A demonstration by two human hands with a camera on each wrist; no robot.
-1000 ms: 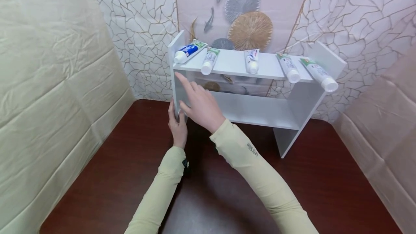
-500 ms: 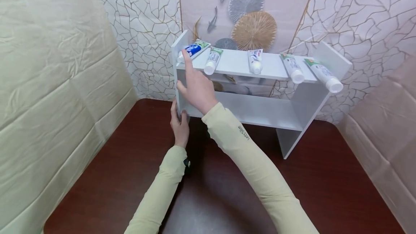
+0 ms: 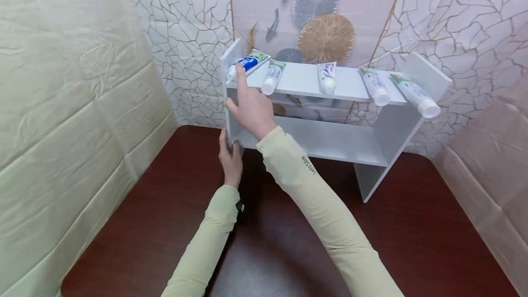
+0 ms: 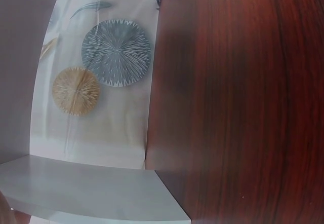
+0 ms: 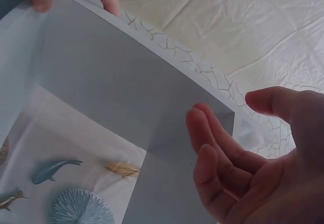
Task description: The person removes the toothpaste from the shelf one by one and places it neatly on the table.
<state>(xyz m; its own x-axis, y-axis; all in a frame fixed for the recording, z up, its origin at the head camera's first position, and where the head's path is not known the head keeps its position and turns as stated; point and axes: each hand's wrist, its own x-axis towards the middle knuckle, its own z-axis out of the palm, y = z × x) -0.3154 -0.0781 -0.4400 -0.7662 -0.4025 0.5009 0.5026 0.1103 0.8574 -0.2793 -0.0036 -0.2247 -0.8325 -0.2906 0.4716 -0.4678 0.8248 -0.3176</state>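
The right hand (image 3: 255, 107) reaches far and left across the front of the white shelf unit (image 3: 299, 78), its index finger straight and raised. That finger overlaps the blue-labelled tube (image 3: 249, 63) at the left end of the top board; whether they touch cannot be told. The thumb stands apart, while the other visible fingers curl loosely, pinching nothing. The left hand (image 3: 232, 164) grips the lower near edge of the unit's left side panel, thumb on the inner face and fingers round the outer. Both forearms stretch far from the near edge, the left sleeve (image 3: 198, 246) lower and the right sleeve (image 3: 309, 191) slanting left.

The top board carries 4 other tubes: a green-ended tube (image 3: 274, 77) beside the blue-labelled 1, a smaller tube (image 3: 327, 77) near the middle, then a slanted tube (image 3: 374, 86) and the rightmost tube (image 3: 414, 95), all caps toward the near side.

The unit stands on a dark red-brown worktop (image 3: 136, 223). Creased pale cloth (image 3: 74, 113) hangs at left and right; the far backdrop (image 3: 185, 35) shows crackle lines, fish and round fans.
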